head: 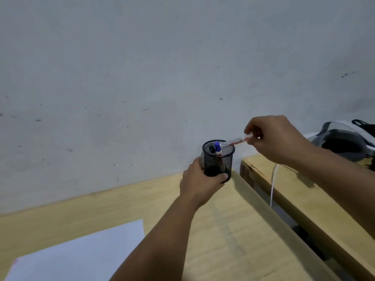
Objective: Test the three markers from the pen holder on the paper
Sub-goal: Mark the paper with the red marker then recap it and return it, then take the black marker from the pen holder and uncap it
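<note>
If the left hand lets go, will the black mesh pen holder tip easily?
Probably yes: the black mesh pen holder looks light, is tall for its base, and the white marker leans on its rim. The left hand likely steadies it.

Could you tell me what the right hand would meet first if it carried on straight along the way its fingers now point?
The right hand points left and slightly down along the red marker it pinches. It would probably meet the rim of the black mesh pen holder first, near the blue marker, though depth is uncertain.

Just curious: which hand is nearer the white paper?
Left. The left hand grips the pen holder just beyond the paper; the right hand is farther right, holding a marker.
</note>
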